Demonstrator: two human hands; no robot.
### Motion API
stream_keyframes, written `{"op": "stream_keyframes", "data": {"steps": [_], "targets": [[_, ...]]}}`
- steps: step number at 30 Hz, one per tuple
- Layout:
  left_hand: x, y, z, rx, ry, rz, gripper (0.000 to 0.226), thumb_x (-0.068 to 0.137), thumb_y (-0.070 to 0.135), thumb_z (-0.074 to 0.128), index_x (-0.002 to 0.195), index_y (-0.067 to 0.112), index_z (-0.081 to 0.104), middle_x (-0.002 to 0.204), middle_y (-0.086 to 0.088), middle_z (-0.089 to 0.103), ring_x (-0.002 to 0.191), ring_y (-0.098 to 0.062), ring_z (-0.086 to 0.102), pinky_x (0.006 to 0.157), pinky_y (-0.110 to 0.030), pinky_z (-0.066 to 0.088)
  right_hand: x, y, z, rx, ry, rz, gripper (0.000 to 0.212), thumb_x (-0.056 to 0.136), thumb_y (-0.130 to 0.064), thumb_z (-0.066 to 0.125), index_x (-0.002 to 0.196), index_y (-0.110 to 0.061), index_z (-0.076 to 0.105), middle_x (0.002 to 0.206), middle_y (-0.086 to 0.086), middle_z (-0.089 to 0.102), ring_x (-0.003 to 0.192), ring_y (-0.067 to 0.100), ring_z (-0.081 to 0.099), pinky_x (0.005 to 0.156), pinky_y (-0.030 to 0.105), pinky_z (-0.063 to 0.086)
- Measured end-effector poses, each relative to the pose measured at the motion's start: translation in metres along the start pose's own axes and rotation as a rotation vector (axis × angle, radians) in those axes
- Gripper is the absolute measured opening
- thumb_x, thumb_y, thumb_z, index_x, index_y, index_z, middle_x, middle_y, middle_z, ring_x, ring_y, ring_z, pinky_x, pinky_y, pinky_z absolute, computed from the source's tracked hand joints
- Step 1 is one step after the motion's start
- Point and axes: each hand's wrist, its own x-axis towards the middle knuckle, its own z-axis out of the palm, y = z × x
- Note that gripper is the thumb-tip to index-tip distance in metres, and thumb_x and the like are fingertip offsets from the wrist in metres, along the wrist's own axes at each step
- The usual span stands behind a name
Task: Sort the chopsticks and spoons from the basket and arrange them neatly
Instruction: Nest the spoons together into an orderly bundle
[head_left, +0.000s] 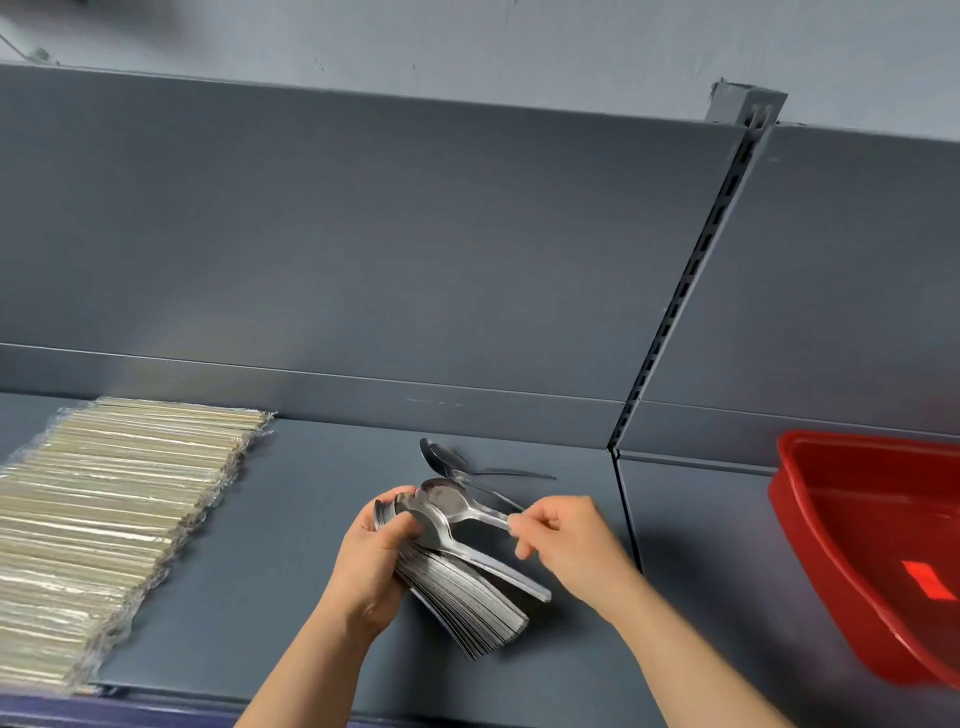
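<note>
My left hand (371, 564) grips a thick stack of nested metal spoons (462, 597), bowls up and handles fanned down to the right. My right hand (566, 535) pinches the handle of a single spoon (454, 501) whose bowl lies on top of the stack. Two or three loose spoons (449, 460) lie on the grey shelf just behind the stack. Wrapped chopsticks (114, 514) lie side by side in a long row on the left of the shelf. The red basket (810, 530) stands at the right; what I see of its inside holds nothing.
The grey shelf (291, 519) has a back panel close behind the spoons. A slotted upright (680, 296) divides this bay from the one with the basket. The shelf's front edge runs along the bottom of the view.
</note>
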Motion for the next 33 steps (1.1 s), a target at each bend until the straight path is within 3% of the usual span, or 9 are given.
{"op": "stream_keyframes", "data": {"steps": [3,6,12,16,19,23,26,29,33], "targets": [[-0.001,-0.001,-0.006,-0.055,0.053,0.01,0.032,0.082,-0.013,0.048,0.1,0.009,0.063,0.088,-0.015,0.069,0.068,-0.026,0.067,0.062,-0.035,0.052,-0.003,0.002,0.0,0.007,0.01,0.026,0.024,0.087,-0.021,0.059,0.065,-0.012,0.067,0.061,0.003,0.068,0.045,0.012,0.043,0.051,0.025,0.036],[-0.002,0.0,-0.008,-0.134,0.054,0.035,0.029,0.085,-0.013,0.047,0.102,0.007,0.059,0.093,-0.019,0.073,0.077,-0.034,0.072,0.061,-0.039,0.058,-0.003,0.004,-0.001,0.007,0.147,0.061,0.025,0.09,-0.019,0.054,0.069,-0.011,0.065,0.051,-0.005,0.058,0.041,0.009,0.044,0.047,0.022,0.036],[-0.005,0.001,-0.006,-0.123,-0.014,0.05,0.024,0.083,-0.005,0.057,0.101,0.01,0.064,0.082,-0.014,0.065,0.064,-0.023,0.065,0.058,-0.032,0.053,-0.008,-0.001,0.004,0.056,-0.036,0.091,0.024,0.084,-0.016,0.056,0.062,-0.017,0.064,0.054,-0.006,0.058,0.048,0.01,0.048,0.048,0.022,0.04],[-0.008,0.001,-0.001,-0.153,-0.115,0.032,0.036,0.08,0.019,0.064,0.113,0.007,0.059,0.095,-0.016,0.066,0.078,-0.025,0.064,0.068,-0.034,0.053,-0.008,0.002,0.003,-0.048,-0.033,0.055,0.024,0.083,-0.022,0.056,0.059,-0.02,0.059,0.058,-0.005,0.054,0.051,0.011,0.039,0.048,0.021,0.031],[-0.008,0.001,0.003,-0.155,-0.145,0.027,0.042,0.083,0.022,0.061,0.119,0.002,0.054,0.107,-0.024,0.061,0.091,-0.032,0.059,0.074,-0.037,0.05,-0.008,0.002,0.002,-0.113,-0.055,0.01,0.028,0.085,-0.025,0.053,0.058,-0.018,0.048,0.05,-0.011,0.04,0.049,0.01,0.031,0.042,0.018,0.025],[-0.007,0.002,0.005,-0.116,-0.124,0.006,0.047,0.077,0.016,0.066,0.12,0.001,0.055,0.102,-0.021,0.061,0.083,-0.029,0.061,0.067,-0.034,0.053,-0.008,-0.002,0.003,-0.116,-0.191,-0.029,0.021,0.086,-0.024,0.053,0.07,-0.013,0.06,0.054,-0.009,0.05,0.048,0.01,0.035,0.045,0.021,0.028],[-0.002,-0.001,0.004,-0.112,-0.079,-0.014,0.026,0.076,0.008,0.065,0.102,0.008,0.062,0.087,-0.015,0.066,0.071,-0.025,0.065,0.065,-0.035,0.053,-0.005,-0.006,0.005,-0.057,-0.314,-0.097,0.021,0.09,-0.014,0.054,0.087,-0.025,0.071,0.067,-0.002,0.059,0.06,0.015,0.045,0.056,0.027,0.036],[0.003,-0.003,0.001,-0.109,-0.004,-0.004,0.015,0.086,0.002,0.055,0.097,0.01,0.062,0.088,-0.016,0.066,0.075,-0.028,0.064,0.073,-0.04,0.052,0.002,-0.006,0.007,-0.098,-0.419,-0.171,0.031,0.089,-0.012,0.05,0.097,-0.03,0.075,0.072,0.007,0.061,0.065,0.015,0.043,0.06,0.028,0.034],[0.007,-0.001,-0.001,-0.103,0.006,0.021,0.017,0.086,-0.004,0.052,0.094,0.008,0.063,0.09,-0.02,0.069,0.078,-0.032,0.069,0.074,-0.045,0.057,0.015,-0.004,0.01,-0.129,-0.547,-0.12,0.033,0.085,-0.017,0.051,0.1,-0.034,0.075,0.072,-0.008,0.067,0.057,0.007,0.053,0.053,0.019,0.045]]}}
